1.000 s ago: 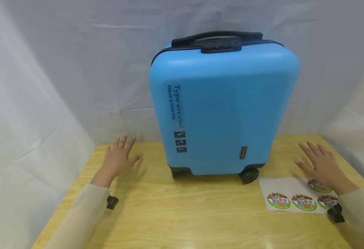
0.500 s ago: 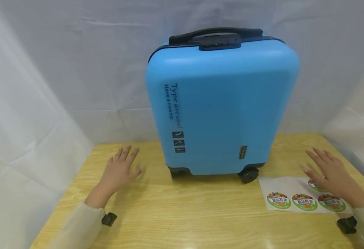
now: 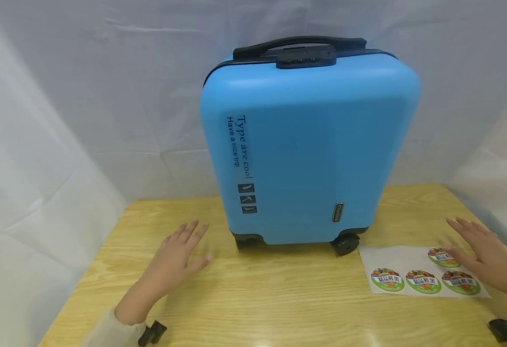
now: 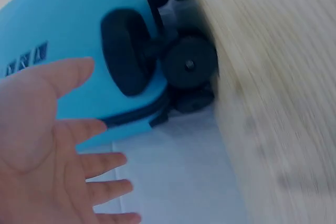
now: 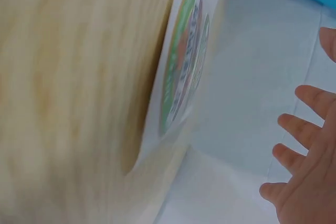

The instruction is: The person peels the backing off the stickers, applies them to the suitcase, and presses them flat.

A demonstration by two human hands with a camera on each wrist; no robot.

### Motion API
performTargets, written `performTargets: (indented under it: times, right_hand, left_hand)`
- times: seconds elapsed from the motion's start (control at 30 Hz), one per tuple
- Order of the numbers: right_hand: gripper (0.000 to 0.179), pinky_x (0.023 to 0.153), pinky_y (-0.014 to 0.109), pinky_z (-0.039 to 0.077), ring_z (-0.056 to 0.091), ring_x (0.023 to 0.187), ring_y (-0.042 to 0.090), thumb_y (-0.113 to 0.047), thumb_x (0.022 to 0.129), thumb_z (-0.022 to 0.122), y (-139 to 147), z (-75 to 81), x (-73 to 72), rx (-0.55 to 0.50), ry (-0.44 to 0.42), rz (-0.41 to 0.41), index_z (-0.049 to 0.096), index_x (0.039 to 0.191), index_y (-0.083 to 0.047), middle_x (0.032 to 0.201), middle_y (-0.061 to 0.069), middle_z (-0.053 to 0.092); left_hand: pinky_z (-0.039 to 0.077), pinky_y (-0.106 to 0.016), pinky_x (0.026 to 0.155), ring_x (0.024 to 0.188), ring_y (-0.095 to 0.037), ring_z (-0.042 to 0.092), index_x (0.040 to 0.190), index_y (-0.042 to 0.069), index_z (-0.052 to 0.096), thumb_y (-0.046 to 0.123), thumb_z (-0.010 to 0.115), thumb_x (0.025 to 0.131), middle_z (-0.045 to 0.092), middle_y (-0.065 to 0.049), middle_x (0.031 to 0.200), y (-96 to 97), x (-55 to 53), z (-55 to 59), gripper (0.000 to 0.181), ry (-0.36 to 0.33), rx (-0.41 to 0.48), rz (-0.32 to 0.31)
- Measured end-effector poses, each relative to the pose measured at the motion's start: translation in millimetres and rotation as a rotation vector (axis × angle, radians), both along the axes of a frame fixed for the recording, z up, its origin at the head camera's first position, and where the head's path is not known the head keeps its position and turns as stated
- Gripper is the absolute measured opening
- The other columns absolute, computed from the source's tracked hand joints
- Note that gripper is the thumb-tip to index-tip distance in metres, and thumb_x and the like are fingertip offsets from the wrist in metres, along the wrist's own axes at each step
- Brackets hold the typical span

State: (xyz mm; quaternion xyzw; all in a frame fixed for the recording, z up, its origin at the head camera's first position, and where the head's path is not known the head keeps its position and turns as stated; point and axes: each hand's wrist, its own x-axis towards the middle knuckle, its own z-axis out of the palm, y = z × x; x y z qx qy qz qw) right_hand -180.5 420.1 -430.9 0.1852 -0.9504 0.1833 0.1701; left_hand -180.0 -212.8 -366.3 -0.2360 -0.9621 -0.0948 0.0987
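A blue hard-shell suitcase (image 3: 296,154) stands upright on the wooden table, its black carry handle (image 3: 301,43) on top. My left hand (image 3: 173,262), fingers spread and holding nothing, is in front of the suitcase and to its left. In the left wrist view its palm faces the suitcase's lower corner and a black wheel (image 4: 189,62). My right hand (image 3: 491,258) is at the far right, fingers extended, holding nothing. Near it lies a white sticker sheet (image 3: 392,255) with several round fruit-print stickers (image 3: 461,283); the thumb reaches over the sheet's right part in the head view.
White cloth (image 3: 162,86) hangs behind the wooden table (image 3: 257,299) and on both sides. Black wrist mounts (image 3: 152,333) are strapped at the sleeves. The sticker sheet's edge lifts slightly from the tabletop in the right wrist view.
My left hand has come back toward the table's front and slightly right. My right hand has shifted rightward and nearer, uncovering more stickers. The suitcase stays in place.
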Motion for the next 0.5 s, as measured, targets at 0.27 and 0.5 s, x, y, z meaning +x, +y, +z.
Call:
performTargets:
  times: [0.27, 0.5]
  right_hand:
    - [0.066, 0.101, 0.072, -0.005, 0.008, 0.129, 0.062, -0.012, 0.094, 0.056, 16.9, -3.2, 7.3, -0.090, -0.084, -0.049, 0.020, 0.144, 0.009, 0.139, 0.044, 0.020]
    - [0.066, 0.089, 0.079, 0.013, 0.017, 0.121, 0.067, -0.016, 0.094, 0.058, 29.7, -5.6, 14.5, -0.117, -0.197, -0.107, 0.022, 0.141, 0.013, 0.135, 0.046, 0.023]
  left_hand:
    - [0.029, -0.060, 0.104, 0.132, -0.044, 0.033, 0.147, 0.011, 0.033, 0.041, 0.059, 0.091, 0.033, -0.019, 0.148, 24.1, 12.1, -3.2, 0.069, -0.059, 0.028, -0.124]
    - [0.029, -0.058, 0.105, 0.132, -0.039, 0.036, 0.148, 0.015, 0.032, 0.044, 0.055, 0.092, 0.035, -0.014, 0.149, 46.9, 18.7, 3.9, 0.067, -0.131, 0.053, -0.185]
